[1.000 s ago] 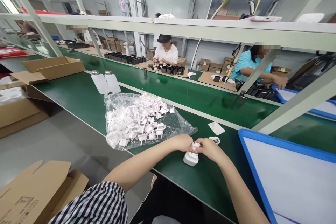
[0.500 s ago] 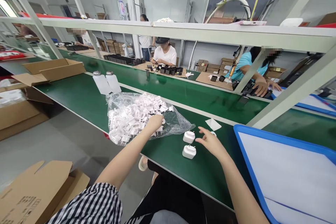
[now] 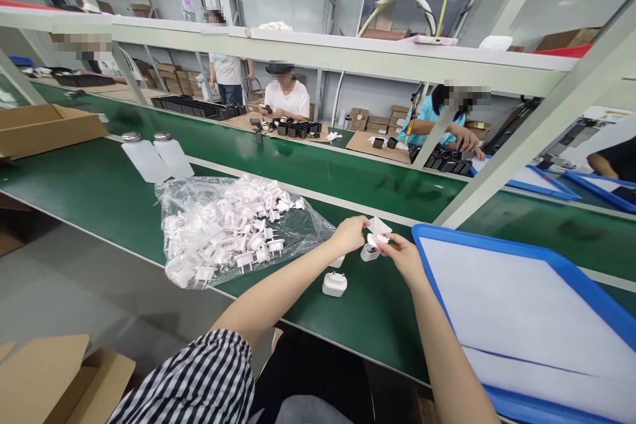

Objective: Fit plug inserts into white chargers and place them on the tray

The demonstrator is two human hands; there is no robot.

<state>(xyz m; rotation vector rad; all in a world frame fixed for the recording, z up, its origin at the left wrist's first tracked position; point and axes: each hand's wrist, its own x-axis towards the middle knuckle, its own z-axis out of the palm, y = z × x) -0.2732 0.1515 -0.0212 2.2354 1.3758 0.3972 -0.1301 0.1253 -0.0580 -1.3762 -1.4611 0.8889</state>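
Note:
My left hand [image 3: 349, 236] and my right hand [image 3: 402, 258] meet over the green bench. Both are closed at the fingertips around a small white plug cover [image 3: 378, 239]. Directly beneath it stands a white charger housing [image 3: 369, 253], its top uncovered and dark parts showing inside. Nearer me a white charger [image 3: 334, 284] sits upright with its pins up; another white charger [image 3: 338, 262] is partly hidden by my left wrist. To the left, a clear plastic bag [image 3: 313, 228] lies spread open, heaped with white plug covers [image 3: 238, 228].
A blue-rimmed tray [image 3: 432, 232] lined with white lies at the right. Behind my hands is a folded white sheet [image 3: 380, 226]. Two white bottles [image 3: 146, 158] lean left of the bag, near a cardboard box [image 3: 50, 132]. A slanted post [image 3: 477, 189] rises beyond; co-workers sit across the bench.
My left hand has left the bag and moved right with a plug cover, meeting my right hand above the uncovered housing. The view has turned to the right.

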